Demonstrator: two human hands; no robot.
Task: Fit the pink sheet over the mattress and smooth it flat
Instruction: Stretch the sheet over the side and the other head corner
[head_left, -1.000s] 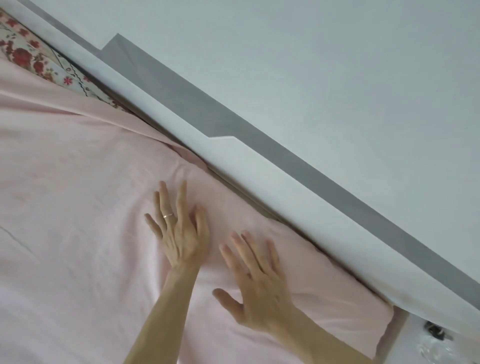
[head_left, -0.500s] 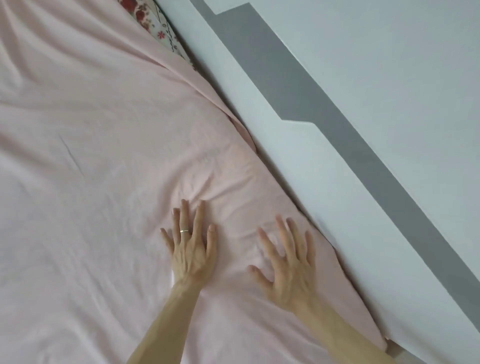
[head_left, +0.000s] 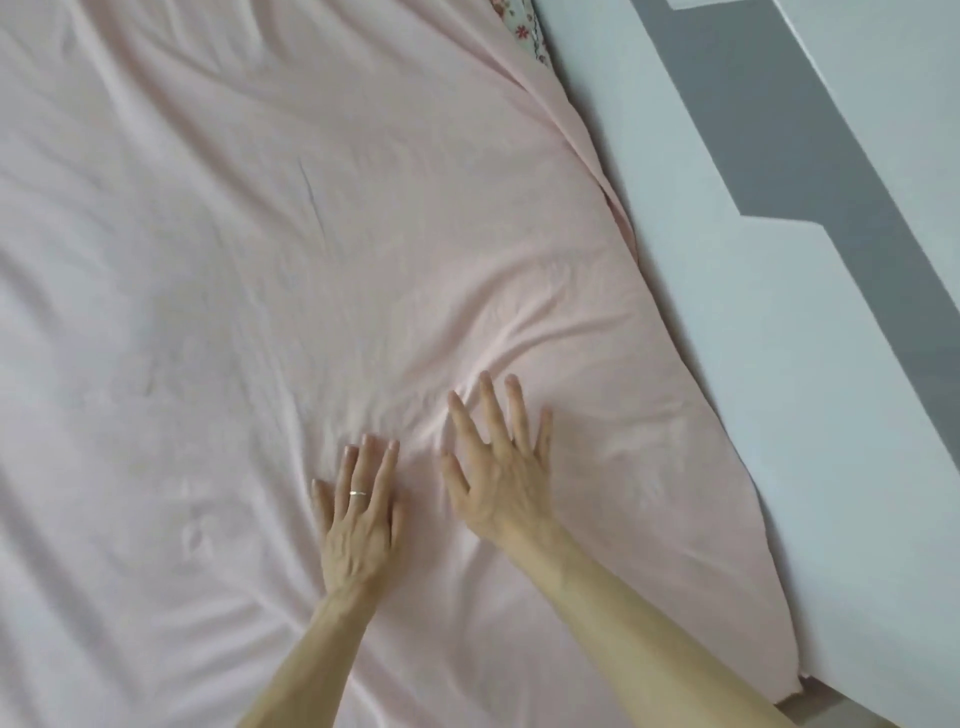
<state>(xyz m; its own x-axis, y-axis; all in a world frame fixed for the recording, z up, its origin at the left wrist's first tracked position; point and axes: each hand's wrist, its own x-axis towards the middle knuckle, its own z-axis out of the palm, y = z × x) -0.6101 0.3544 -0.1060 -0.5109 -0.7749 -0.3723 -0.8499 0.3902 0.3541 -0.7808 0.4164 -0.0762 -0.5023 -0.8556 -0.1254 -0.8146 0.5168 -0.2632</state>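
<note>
1. The pink sheet (head_left: 311, 234) lay spread over the bed and filled nearly the whole view. The mattress was hidden beneath it.
2. The sheet's right edge ran along a white panel (head_left: 779, 389) beside the bed, touching it or just beside it; which of the two could not be determined.
3. The left hand (head_left: 358, 519) rested palm down on the sheet. Its fingers (head_left: 371, 462) were straight and held close together, and it gripped nothing.
4. A thin ring (head_left: 357, 493) was noted on one finger of the left hand.
5. The right hand (head_left: 498, 478) also lay palm down on the sheet, just beside the left hand and on the panel side of it. Its fingers (head_left: 491, 410) were straight and fanned apart, and no fabric was pinched.
6. The right fingertips reached further up the bed than the left fingertips.
7. Both forearms were bare and entered from the bottom edge of the view.
8. Creases fanned out in the sheet around and ahead of the right fingertips. Shallower folds ran across the far and left parts of the fabric, and a short dark crease showed near the centre.
9. A strip of floral fabric (head_left: 527, 26) showed at the top edge, between the sheet and the white panel. What it belonged to could not be determined.
10. A grey band (head_left: 831, 171) ran diagonally across the pale surface beyond the panel.
11. The sheet's near right corner (head_left: 789, 686) ended against the foot of the panel.
</note>
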